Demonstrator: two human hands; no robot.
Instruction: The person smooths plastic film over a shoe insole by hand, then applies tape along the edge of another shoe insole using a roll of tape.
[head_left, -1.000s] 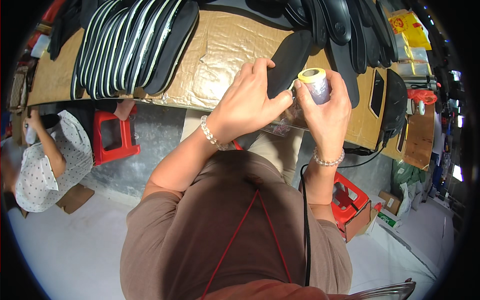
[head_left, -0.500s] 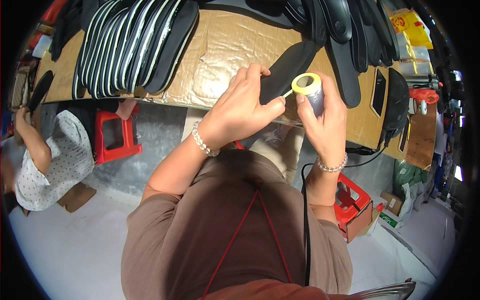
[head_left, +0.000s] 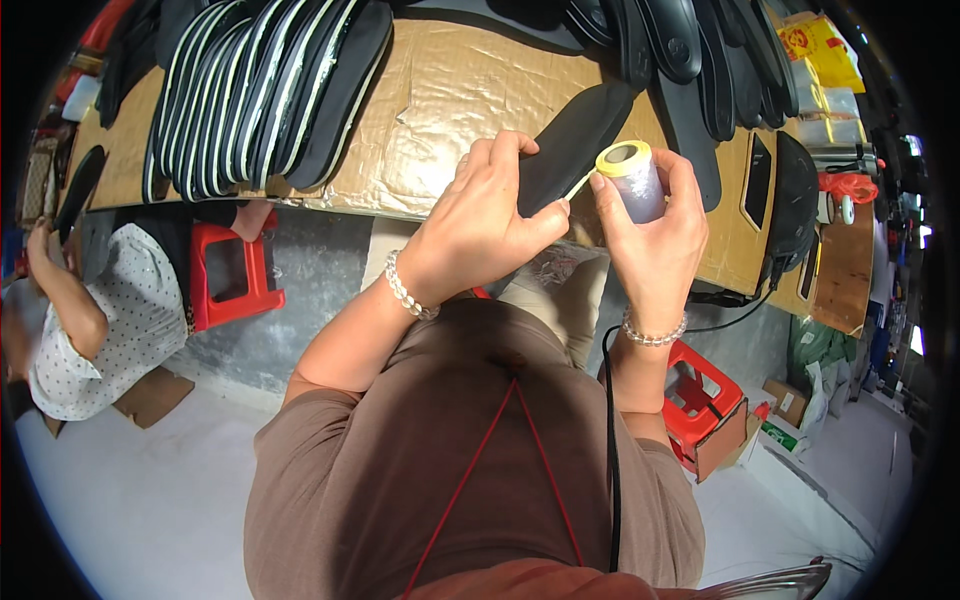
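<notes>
My left hand (head_left: 475, 225) grips the near end of a black shoe sole (head_left: 578, 135), fingers curled over its left edge and thumb at its right edge. My right hand (head_left: 655, 245) is closed round a roll of clear tape or film (head_left: 637, 192) with a yellow rim, held upright just right of the sole. A narrow pale strip (head_left: 581, 183) runs between the roll and the sole's edge, near my left thumb. The underside of the sole is hidden.
A row of black soles with white edges (head_left: 265, 100) stands at the table's left. More black soles (head_left: 690, 60) lie at the back right, near a phone (head_left: 757, 185) and a black pouch (head_left: 793, 210). A co-worker in a dotted shirt (head_left: 115, 320) sits left beside a red stool (head_left: 235, 275).
My right hand has moved slightly right with the roll, which now sits a bit farther from my left thumb. The left hand and sole have barely shifted.
</notes>
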